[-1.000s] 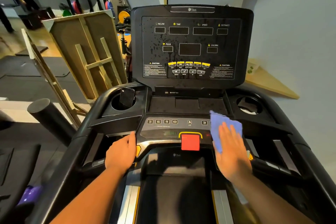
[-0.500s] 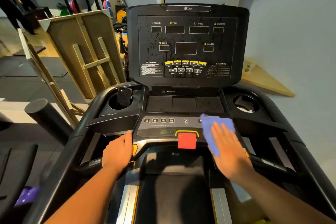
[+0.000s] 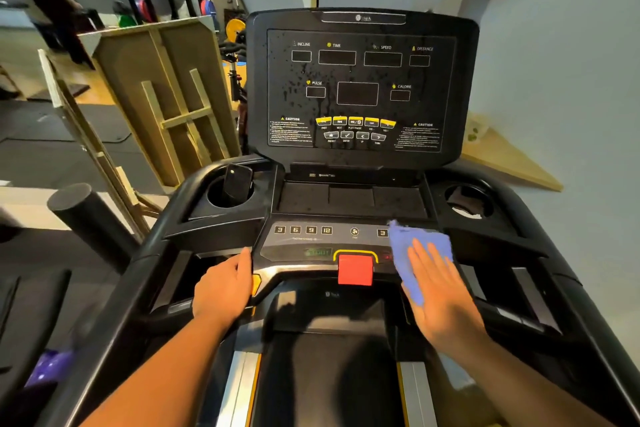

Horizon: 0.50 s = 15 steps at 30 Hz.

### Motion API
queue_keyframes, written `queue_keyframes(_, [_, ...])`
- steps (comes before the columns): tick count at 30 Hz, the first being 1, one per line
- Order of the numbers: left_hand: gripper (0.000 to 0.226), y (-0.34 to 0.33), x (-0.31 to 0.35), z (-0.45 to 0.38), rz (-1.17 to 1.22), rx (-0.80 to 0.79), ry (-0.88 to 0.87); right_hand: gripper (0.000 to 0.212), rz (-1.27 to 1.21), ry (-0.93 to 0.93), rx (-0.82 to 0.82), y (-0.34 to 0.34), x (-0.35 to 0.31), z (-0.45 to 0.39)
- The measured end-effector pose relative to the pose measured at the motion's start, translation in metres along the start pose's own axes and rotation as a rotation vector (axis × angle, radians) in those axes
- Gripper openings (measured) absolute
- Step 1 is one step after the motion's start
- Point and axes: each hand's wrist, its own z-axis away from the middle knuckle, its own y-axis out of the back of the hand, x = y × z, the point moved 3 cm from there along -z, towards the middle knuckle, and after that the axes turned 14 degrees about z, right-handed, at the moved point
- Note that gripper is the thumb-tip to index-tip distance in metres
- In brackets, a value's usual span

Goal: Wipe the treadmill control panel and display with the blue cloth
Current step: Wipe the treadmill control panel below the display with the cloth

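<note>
A person's two bare forearms reach in from the bottom of the frame over the dark treadmill belt (image 3: pixel 332 374). The right hand (image 3: pixel 441 291) lies flat, fingers spread and pointing away and slightly left, pressing the blue cloth (image 3: pixel 408 253) onto the right end of the lower control panel (image 3: pixel 311 241). The crumpled cloth has its long axis running from near to far, tilted a little left, with one corner peaking at the panel's far edge just beside a key marked 3; its near end hangs over the panel's front lip beside the palm. The left hand (image 3: pixel 223 288) is curled over the left front corner of the console, gripping its edge next to a small orange tab. Between the hands sits the red stop button (image 3: pixel 355 269) in a yellow surround. Beyond it a row of keys reads 3, 6, 9, 12. Farther back, a dark phone (image 3: pixel 237 184) stands tilted in the left cup holder (image 3: pixel 216 199); the right cup holder (image 3: pixel 469 199) holds something dark that cannot be made out. The upright display (image 3: pixel 360 90), flecked with droplets, rises behind, labelled INCLINE, TIME, SPEED, DISTANCE, PULSE and CALORIE. Wooden frames (image 3: pixel 162 97) lean at far left.
</note>
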Motion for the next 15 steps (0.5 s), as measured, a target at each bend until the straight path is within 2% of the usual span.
queue_keyframes(1, [0.066, 0.000, 0.000, 0.000, 0.001, -0.001, -0.006, 0.060, -0.008, -0.075, -0.039, 0.002, -0.001, -0.005])
queue_keyframes(3, [0.066, 0.000, 0.000, 0.000, -0.013, 0.002, -0.025, 0.062, -0.005, -0.279, -0.159, 0.011, -0.016, -0.029])
queue_keyframes(5, [0.064, 0.000, 0.000, 0.000, -0.033, 0.008, -0.029, 0.067, -0.040, -0.444, -0.187, 0.026, -0.041, -0.056])
queue_keyframes(6, [0.064, -0.001, -0.001, 0.000, -0.035, 0.009, -0.030, 0.070, -0.057, -0.468, -0.177, 0.035, -0.057, -0.068])
queue_keyframes(11, [0.065, -0.003, -0.005, -0.003, -0.023, 0.027, -0.032, 0.074, -0.110, -0.132, -0.158, 0.061, -0.139, -0.108])
queue_keyframes(15, [0.062, -0.005, -0.005, -0.003, -0.011, 0.029, -0.029, 0.072, -0.122, 0.286, -0.135, 0.066, -0.187, -0.110])
